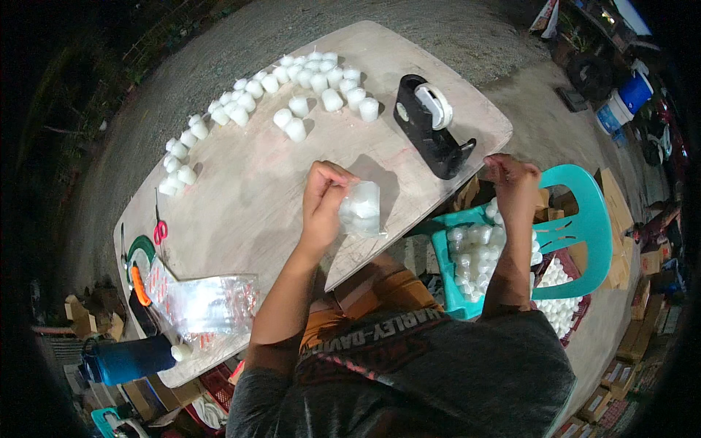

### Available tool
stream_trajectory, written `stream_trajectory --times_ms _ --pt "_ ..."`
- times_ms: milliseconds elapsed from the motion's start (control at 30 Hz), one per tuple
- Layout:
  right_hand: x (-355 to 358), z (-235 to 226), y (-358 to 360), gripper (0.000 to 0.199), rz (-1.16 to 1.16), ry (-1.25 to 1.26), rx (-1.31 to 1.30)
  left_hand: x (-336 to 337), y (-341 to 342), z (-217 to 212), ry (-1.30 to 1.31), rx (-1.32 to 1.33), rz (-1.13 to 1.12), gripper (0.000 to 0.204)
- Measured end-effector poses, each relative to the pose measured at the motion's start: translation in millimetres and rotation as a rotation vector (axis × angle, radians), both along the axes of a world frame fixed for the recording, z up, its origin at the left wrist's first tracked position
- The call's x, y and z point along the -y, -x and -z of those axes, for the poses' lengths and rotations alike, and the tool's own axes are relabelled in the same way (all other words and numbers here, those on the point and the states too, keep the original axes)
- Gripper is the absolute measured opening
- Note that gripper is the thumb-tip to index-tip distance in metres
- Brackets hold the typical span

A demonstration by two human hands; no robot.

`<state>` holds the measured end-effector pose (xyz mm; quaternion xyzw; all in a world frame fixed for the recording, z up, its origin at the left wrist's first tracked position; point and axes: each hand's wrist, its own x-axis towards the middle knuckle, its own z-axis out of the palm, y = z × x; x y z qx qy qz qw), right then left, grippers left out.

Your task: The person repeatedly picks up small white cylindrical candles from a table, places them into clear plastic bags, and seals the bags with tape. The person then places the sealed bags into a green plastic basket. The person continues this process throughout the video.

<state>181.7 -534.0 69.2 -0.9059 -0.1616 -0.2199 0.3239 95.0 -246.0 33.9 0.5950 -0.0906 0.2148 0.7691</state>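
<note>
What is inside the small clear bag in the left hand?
The clear bag, pinched by the left hand over the table, holds white rounded pieces like those lined up farther back. Their count is unclear; the fingers and plastic glare cover part of it.

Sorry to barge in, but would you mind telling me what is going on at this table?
A person sits at a wooden table. The left hand holds a small clear bag of white pieces above it. The right hand is raised beside the black tape dispenser, over a teal chair piled with more white pieces. Rows of white pieces line the far side.
</note>
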Motion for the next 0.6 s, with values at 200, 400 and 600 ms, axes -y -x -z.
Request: stream_trajectory --times_ms 200,400,600 --pt "15 11 -19 0.017 -0.159 -0.428 -0.482 -8 -4 1 -0.061 0.035 0.025 0.014" --pt "-5 7 -4 0.020 -0.235 -0.828 -0.514 -9 -2 1 -0.066 0.024 0.003 0.015" --pt "-12 29 -3 0.019 -0.258 -0.962 -0.571 -10 0 0 -0.060 0.004 -0.016 0.015"
